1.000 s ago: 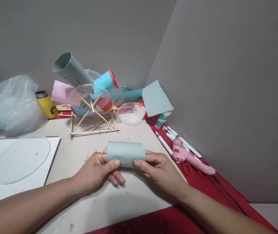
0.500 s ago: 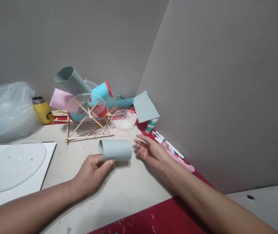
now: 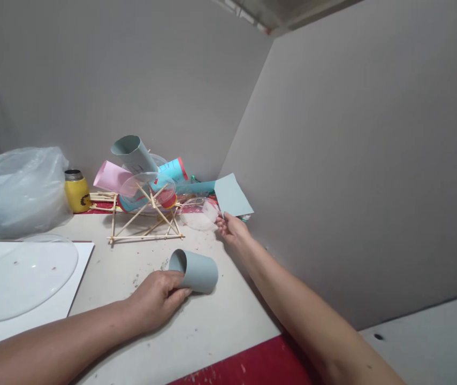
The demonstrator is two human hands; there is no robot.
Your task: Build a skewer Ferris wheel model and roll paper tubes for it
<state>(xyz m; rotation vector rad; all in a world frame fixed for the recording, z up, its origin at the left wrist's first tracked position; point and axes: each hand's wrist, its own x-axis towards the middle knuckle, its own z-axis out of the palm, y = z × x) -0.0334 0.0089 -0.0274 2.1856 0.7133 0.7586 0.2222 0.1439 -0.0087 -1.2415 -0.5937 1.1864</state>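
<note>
My left hand (image 3: 162, 302) is closed on the near edge of a grey-blue paper tube (image 3: 202, 272), which lies tilted on its side just above the white board. My right hand (image 3: 231, 227) reaches toward the back corner, its thumb and fingers at the lower corner of a grey-blue sheet of paper (image 3: 233, 195) and seemingly pinching it. Its curled fingers partly hide each other. Just left of them is a clear plastic lid (image 3: 196, 216). A stick frame (image 3: 146, 237) stands behind the tube, carrying a clear plastic wheel (image 3: 148, 187) with coloured paper tubes around it.
At the left, a large clear disc (image 3: 23, 283) lies on a white sheet (image 3: 78, 267). Behind it are a plastic bag (image 3: 20, 192) and a yellow flask (image 3: 76, 193). Grey walls (image 3: 333, 160) close off the back and right. Red surface (image 3: 248, 363) shows at the front.
My right hand has moved away from the tube, forward to the corner of the paper sheet. The tube has turned slightly in my left hand, and the view has tilted up.
</note>
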